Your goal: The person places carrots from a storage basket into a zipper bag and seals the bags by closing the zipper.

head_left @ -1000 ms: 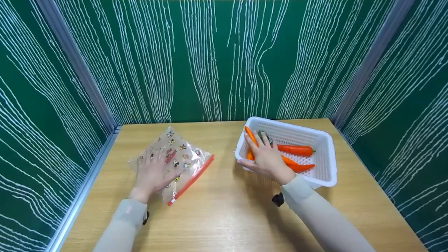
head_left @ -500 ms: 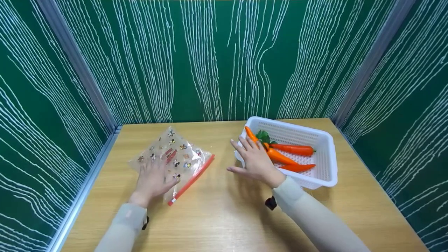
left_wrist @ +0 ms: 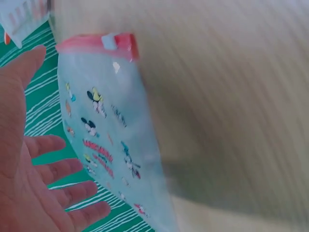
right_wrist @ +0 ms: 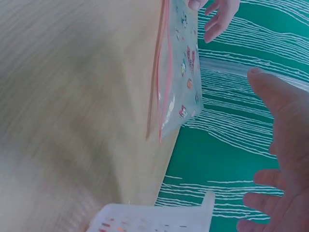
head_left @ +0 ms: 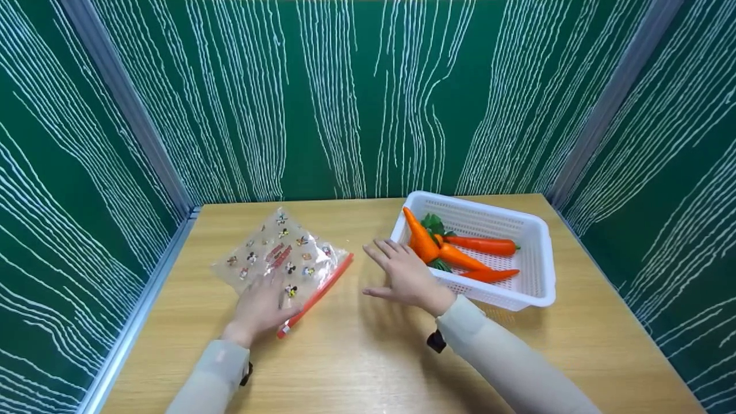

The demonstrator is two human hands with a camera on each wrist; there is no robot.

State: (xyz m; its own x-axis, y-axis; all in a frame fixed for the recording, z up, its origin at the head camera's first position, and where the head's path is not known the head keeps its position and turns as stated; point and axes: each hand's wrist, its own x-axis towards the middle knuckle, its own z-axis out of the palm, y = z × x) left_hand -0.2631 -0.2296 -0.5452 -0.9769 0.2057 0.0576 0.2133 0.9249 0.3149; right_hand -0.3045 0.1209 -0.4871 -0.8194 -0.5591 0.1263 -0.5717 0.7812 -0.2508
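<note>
A clear zip bag [head_left: 296,253] printed with small cartoon figures lies flat on the table, its red slider edge [head_left: 319,296] facing right. Over the bag's near corner hovers my left hand [head_left: 261,307], fingers spread and holding nothing; the left wrist view shows the bag's white slider [left_wrist: 109,41] beyond the thumb. My right hand [head_left: 405,276] is between the bag and a white basket [head_left: 532,287], fingers apart, overlapping the basket's left rim in the head view. Inside the basket lie an orange carrot [head_left: 422,236], another carrot [head_left: 463,257] and red peppers [head_left: 486,246].
Green leafy tops [head_left: 434,224] show among the vegetables in the basket. The wooden table [head_left: 356,368] is bounded at the back and sides by green panels [head_left: 368,115] with white wavy lines, joined by grey metal posts [head_left: 135,109].
My right hand has drawn out of the basket toward the left and nearer me, uncovering the carrots. My left hand has shifted slightly right and toward me over the bag.
</note>
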